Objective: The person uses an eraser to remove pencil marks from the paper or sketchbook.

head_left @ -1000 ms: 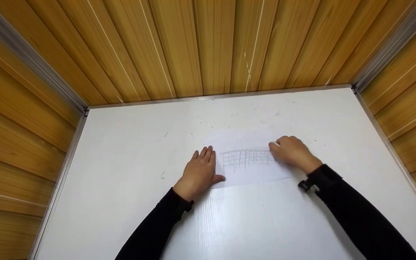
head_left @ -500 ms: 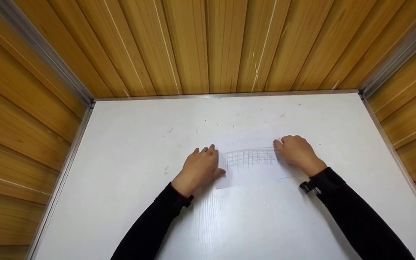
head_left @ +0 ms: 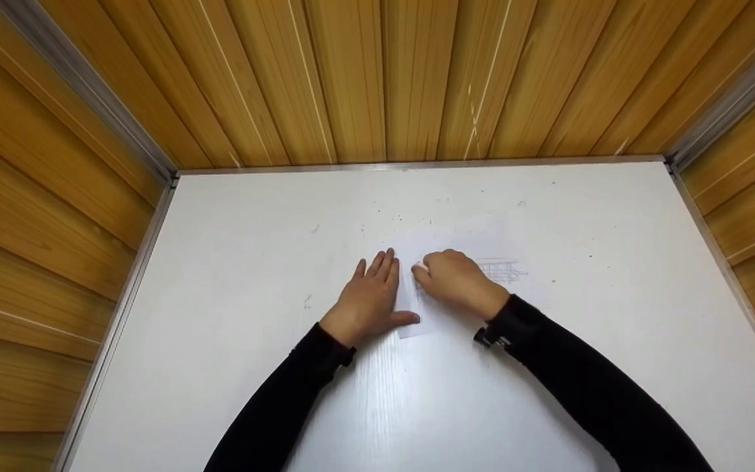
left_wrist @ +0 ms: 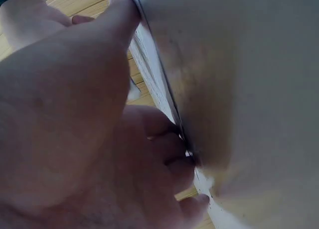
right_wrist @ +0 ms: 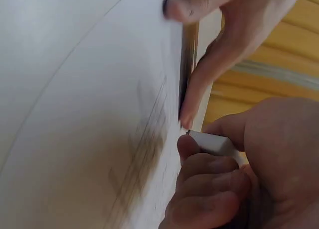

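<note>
A white sheet of paper lies on the white table, with a pencilled grid across its middle. My left hand rests with straight fingers along the sheet's left edge, the thumb reaching over the paper. My right hand grips a small white eraser between thumb and curled fingers, low over the left part of the grid. That hand hides much of the drawing in the head view. In the right wrist view, the eraser's darkened corner is at the paper, close to the fingers of my left hand.
Dark crumbs and smudges dot the white table beyond and beside the paper. Metal-edged wooden panel walls enclose the table at the back and on both sides.
My right hand has swept left across the sheet with the eraser, from the grid's right end to its left end. My left hand stays at the paper's left edge.
</note>
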{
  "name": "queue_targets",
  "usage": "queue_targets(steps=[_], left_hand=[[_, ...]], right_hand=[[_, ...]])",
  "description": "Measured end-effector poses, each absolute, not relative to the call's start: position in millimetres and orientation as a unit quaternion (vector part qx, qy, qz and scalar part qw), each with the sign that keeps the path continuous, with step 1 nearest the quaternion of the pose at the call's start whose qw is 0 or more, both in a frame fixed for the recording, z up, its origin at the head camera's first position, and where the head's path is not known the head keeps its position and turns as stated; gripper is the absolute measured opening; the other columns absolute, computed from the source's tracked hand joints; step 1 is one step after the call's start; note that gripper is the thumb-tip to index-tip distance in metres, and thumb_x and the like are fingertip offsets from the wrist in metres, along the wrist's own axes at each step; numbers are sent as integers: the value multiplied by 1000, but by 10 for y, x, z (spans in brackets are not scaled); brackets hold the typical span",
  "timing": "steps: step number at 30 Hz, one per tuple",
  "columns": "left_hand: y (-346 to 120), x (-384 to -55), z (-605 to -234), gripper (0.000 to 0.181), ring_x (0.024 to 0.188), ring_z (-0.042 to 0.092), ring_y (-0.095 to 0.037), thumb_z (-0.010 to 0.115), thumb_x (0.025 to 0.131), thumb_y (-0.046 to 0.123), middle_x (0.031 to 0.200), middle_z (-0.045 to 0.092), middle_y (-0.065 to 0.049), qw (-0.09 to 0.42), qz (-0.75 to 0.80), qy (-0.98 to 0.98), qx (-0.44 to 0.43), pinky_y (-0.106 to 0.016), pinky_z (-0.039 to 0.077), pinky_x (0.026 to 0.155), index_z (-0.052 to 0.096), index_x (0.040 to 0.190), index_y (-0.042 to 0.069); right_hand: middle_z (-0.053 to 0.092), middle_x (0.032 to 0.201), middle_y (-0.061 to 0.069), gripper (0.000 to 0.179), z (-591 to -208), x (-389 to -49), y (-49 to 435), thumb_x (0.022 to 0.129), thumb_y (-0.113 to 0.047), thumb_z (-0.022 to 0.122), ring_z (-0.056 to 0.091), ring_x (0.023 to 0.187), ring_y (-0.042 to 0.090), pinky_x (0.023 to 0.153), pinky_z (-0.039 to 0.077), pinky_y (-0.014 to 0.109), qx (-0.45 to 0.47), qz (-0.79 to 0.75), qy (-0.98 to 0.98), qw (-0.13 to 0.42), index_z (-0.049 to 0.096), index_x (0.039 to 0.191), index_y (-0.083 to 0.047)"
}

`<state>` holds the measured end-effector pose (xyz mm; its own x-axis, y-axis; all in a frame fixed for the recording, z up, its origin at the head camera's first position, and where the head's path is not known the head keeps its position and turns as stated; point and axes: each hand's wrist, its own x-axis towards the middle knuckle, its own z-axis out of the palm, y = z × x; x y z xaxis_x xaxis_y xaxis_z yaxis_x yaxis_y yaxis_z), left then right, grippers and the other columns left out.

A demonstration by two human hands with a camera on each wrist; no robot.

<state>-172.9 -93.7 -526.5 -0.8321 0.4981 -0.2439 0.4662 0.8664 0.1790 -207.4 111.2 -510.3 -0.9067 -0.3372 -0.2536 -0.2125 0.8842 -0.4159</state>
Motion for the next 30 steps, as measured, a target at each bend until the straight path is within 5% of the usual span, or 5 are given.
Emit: queue_targets(steps=[7, 18, 30], left_hand=[[-864, -1753, -5200, 121, 174, 19, -34, 62, 97, 80, 184, 19, -23, 143, 9, 959, 245, -57, 21, 141, 24, 173, -6], [-907, -1702, -5214, 123, 172, 23, -40, 66, 96, 79, 182, 20, -27, 142, 24, 959, 242, -58, 28, 138, 25, 171, -10], [-860, -1698, -5230, 123, 171, 28, -40, 66, 95, 80, 181, 26, -27, 120, 20, 961, 249, -58, 34, 135, 30, 170, -10]], right_hand=[[77, 100, 23, 43, -5256, -2100, 1075, 110, -32, 53, 73, 98, 42, 88, 61, 59, -154, -180, 964, 122, 76, 96, 0], [73, 123, 35, 57, -5257, -2092, 2331, 114, -36, 43, 68, 114, 52, 100, 55, 65, -29, -184, 974, 129, 73, 125, 12], [74, 111, 22, 47, -5057, -1934, 1694, 116, -39, 47, 68, 106, 39, 97, 56, 55, -45, -242, 958, 144, 72, 122, 1]])
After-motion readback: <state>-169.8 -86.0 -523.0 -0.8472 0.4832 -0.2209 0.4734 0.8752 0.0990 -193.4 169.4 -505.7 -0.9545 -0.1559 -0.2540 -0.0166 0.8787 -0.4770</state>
